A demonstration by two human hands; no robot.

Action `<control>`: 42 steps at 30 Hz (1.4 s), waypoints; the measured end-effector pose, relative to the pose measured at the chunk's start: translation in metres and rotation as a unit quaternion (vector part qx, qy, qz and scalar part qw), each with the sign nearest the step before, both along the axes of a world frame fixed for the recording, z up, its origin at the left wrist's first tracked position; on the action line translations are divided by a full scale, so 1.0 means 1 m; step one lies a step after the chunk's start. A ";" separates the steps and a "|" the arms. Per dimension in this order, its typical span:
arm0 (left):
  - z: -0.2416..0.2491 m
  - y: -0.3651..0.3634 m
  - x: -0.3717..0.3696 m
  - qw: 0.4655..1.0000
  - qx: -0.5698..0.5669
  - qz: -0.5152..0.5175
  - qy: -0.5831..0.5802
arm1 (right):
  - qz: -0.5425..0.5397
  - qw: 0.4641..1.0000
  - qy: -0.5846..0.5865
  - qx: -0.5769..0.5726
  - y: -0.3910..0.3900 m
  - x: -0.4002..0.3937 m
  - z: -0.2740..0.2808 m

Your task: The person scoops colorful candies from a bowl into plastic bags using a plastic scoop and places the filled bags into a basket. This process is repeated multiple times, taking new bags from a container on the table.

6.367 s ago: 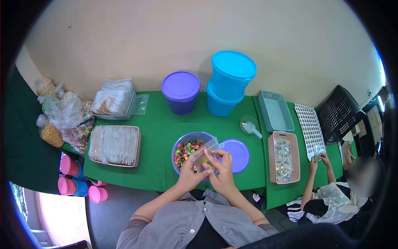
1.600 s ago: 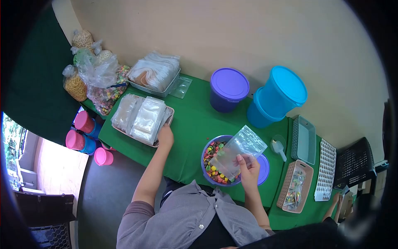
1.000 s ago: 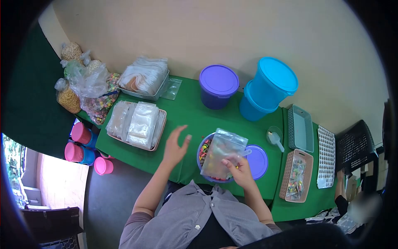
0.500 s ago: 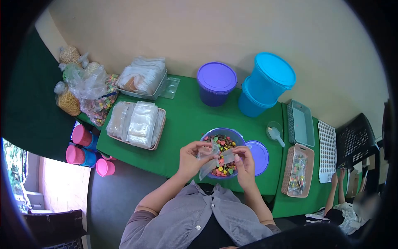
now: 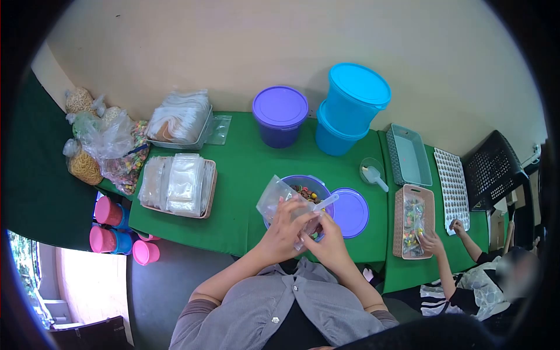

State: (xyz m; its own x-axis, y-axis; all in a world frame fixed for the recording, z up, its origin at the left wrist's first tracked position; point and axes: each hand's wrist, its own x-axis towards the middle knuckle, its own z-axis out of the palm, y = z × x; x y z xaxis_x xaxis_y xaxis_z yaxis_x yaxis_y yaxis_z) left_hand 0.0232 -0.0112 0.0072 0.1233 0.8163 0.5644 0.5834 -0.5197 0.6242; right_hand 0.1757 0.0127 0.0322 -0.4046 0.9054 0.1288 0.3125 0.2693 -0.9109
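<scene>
Both of my hands meet over the near edge of a purple bowl (image 5: 309, 182) of coloured candies on the green table (image 5: 245, 175). My left hand (image 5: 284, 224) grips a clear plastic zip bag (image 5: 273, 197), which sticks up to the left over the bowl. My right hand (image 5: 326, 239) pinches the same bag and a small white scoop (image 5: 325, 202) whose handle points up and right. The bowl's purple lid (image 5: 349, 211) lies flat just to its right.
A tray of empty clear bags (image 5: 179, 185) lies at the left, with another stack (image 5: 179, 118) behind and snack sacks (image 5: 105, 149) farther left. Purple (image 5: 280, 114) and stacked blue tubs (image 5: 350, 105) stand at the back. Another person's hand (image 5: 431, 242) reaches into a pink basket (image 5: 413, 221).
My left hand left the bag tray and joined the right hand on the clear bag over the bowl. The bag now leans left and the white scoop has appeared between my hands.
</scene>
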 end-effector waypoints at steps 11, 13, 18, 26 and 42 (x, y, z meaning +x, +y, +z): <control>0.000 0.007 -0.032 0.993 -0.015 -0.079 0.084 | 0.033 0.994 -0.077 -0.073 0.001 0.009 0.005; 0.006 0.010 -0.033 0.993 -0.005 -0.077 0.084 | 0.019 0.995 -0.071 -0.066 0.004 0.011 0.003; 0.008 0.016 -0.034 0.993 -0.004 -0.114 0.032 | 0.020 0.999 0.014 -0.042 0.011 0.011 -0.001; -0.001 0.018 -0.035 0.939 -0.052 -0.156 -0.303 | -0.043 0.988 0.113 -0.099 0.045 0.019 -0.010; 0.006 -0.001 -0.018 0.908 0.062 -0.087 -0.405 | 0.022 0.860 0.346 -0.374 0.026 -0.038 -0.080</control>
State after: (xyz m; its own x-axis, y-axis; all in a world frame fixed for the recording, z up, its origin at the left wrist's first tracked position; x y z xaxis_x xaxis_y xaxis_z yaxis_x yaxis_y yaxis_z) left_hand 0.0051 -0.0124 0.0131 -0.2520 0.7486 0.6132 -0.1394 -0.6551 0.7426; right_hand 0.1381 0.0387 -0.0474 -0.5018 0.8253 -0.2588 -0.3698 -0.4752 -0.7984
